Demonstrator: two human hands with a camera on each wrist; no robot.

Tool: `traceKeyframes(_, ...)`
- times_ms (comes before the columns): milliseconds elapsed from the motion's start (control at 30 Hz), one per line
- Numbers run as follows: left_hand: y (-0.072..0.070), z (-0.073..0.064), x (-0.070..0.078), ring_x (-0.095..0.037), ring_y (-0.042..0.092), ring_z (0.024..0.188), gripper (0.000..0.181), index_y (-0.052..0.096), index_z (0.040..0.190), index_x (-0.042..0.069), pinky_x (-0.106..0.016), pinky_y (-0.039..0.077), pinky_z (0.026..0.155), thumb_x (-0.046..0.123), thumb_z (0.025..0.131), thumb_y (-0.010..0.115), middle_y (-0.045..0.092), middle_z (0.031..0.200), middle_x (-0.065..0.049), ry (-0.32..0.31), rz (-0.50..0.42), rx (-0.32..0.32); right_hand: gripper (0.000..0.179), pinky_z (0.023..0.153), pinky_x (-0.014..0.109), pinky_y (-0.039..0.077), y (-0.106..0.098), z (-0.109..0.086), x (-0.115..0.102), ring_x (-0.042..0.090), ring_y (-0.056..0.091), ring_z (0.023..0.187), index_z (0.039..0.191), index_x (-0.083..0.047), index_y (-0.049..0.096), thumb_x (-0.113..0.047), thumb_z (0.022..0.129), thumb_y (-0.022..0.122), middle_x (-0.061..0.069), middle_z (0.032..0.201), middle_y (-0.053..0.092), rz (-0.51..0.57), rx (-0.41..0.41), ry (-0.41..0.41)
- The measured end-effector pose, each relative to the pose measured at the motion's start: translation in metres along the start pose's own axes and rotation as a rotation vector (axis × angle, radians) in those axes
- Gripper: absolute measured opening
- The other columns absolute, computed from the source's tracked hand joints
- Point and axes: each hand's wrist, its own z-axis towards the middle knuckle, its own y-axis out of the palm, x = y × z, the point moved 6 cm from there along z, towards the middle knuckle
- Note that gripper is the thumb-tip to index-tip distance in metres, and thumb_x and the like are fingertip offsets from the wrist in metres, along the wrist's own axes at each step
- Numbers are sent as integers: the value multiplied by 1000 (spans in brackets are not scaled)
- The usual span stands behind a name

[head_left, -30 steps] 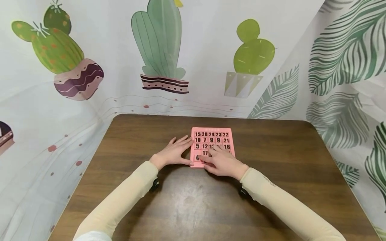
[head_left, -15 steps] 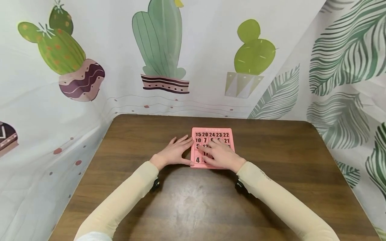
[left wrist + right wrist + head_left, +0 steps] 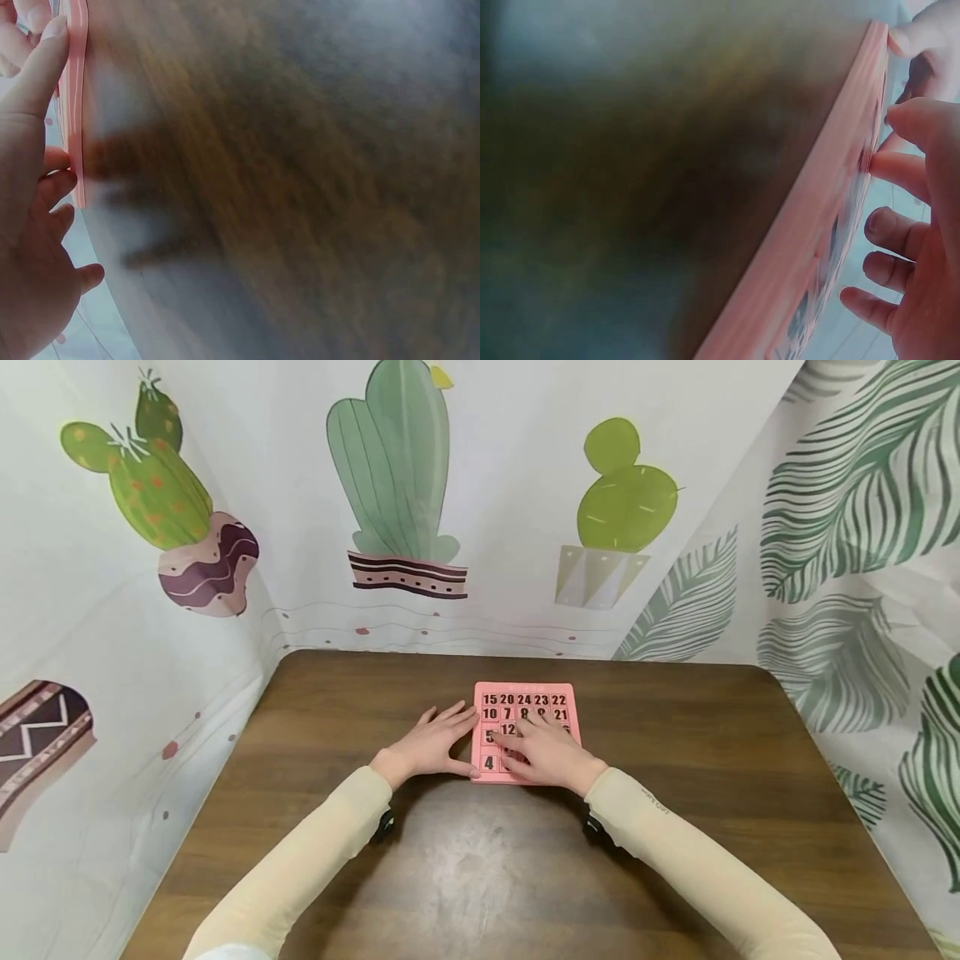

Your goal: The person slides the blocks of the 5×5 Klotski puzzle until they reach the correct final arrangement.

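Observation:
A pink sliding number puzzle (image 3: 522,689) with black-numbered tiles lies flat on the wooden table. My left hand (image 3: 431,746) rests along the puzzle's left side, fingertips at the edge and thumb at the near left corner. In the left wrist view, the thumb (image 3: 39,75) lies against the pink rim. My right hand (image 3: 551,750) is over the lower right of the board, its index fingertip on the tile 5 (image 3: 489,736). That tile sits a little lower than the 12 beside it, above the tile 4 (image 3: 488,763). Several tiles are hidden under the right hand.
The dark brown table (image 3: 360,693) extends around the puzzle on every side. Behind it hangs a white cloth (image 3: 510,510) printed with cacti and leaves, reaching the table's back edge.
The tile 4 has slid down into the bottom row. My right index finger has moved from it up to the 5, which has shifted slightly downward. The left hand stays in place.

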Motion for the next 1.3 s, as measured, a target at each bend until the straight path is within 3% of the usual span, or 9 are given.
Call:
traceKeyframes(367,-1,0,0,-21,10,144,102,25,149,15,-58,11,109,75,72,56,21,155,-1,-1,7,-4,38,95,55,37,-7,-7,-12,27,51,106,125,-29,63,-43,92,50,4,105,61,-4,20,-58)
traceKeyframes(600,-1,-1,1,-19,9,144,104,25,150,16,-58,12,109,77,71,54,21,155,0,-11,18,-5,40,102,55,32,-8,6,0,30,51,109,127,-27,61,-42,93,48,3,101,59,56,0,20)
traceKeyframes(767,-1,-1,3,-20,9,144,105,25,150,16,-58,12,109,78,70,54,22,155,0,-14,6,-11,46,105,57,26,-3,15,12,36,47,122,135,-26,54,-46,94,46,12,117,59,47,-39,92)
traceKeyframes(1000,-1,-1,5,-21,10,144,103,26,149,16,-59,12,109,77,71,55,23,155,-1,-4,9,-1,49,106,57,24,3,16,17,37,42,127,138,-29,49,-50,94,43,14,128,54,32,-83,119)
traceKeyframes(1100,-1,-1,4,-20,9,144,103,26,149,16,-58,11,109,76,71,56,23,155,-1,-9,1,-4,48,106,58,23,2,13,14,41,37,130,137,-29,50,-49,94,45,17,134,50,41,-78,111)
traceKeyframes(1300,-1,-1,4,-20,8,144,103,25,150,16,-58,11,109,75,71,56,21,155,-1,-13,-5,-11,44,104,58,27,-1,6,3,38,44,122,133,-29,55,-46,93,46,13,121,58,-12,-35,54)
